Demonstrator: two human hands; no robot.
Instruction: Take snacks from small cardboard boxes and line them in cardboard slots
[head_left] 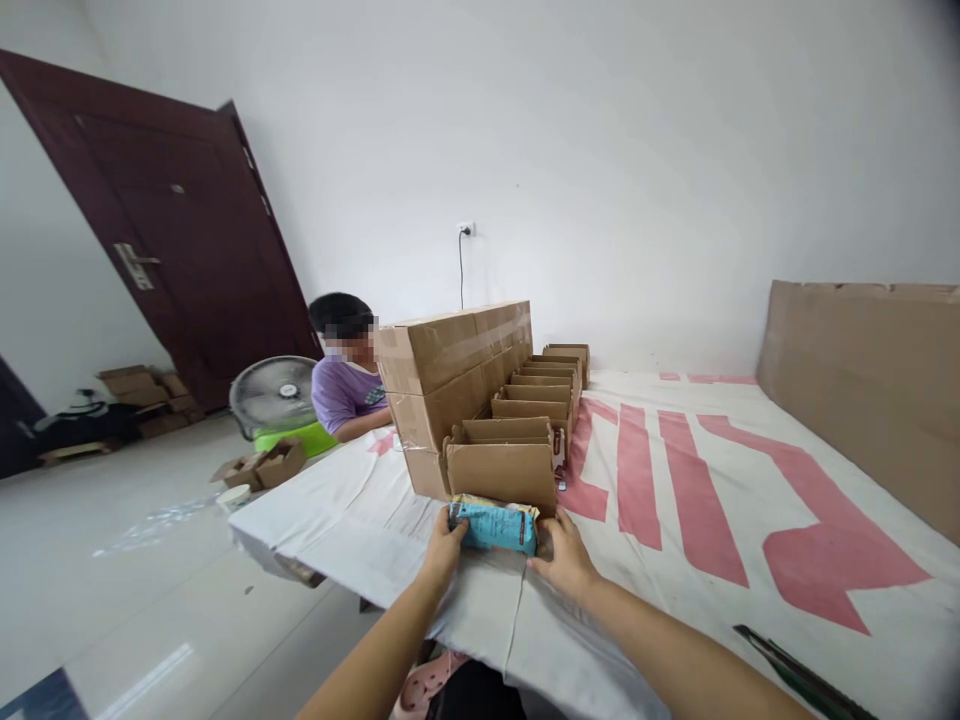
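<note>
A blue printed packet lies between my two hands near the front edge of the table. My left hand grips its left end, thumb on the near face. At the other end, my right hand has its fingers closed around the packet's right side. Directly behind the packet stands an open cardboard box with its flap raised toward me. Several more open boxes run in a row away from me. What lies inside them is mostly hidden.
Taped cartons are stacked left of the row. A cloth with red markings covers the table. A utility knife lies at the right front. A large cardboard panel stands at right. Beyond the left edge are a person and a fan.
</note>
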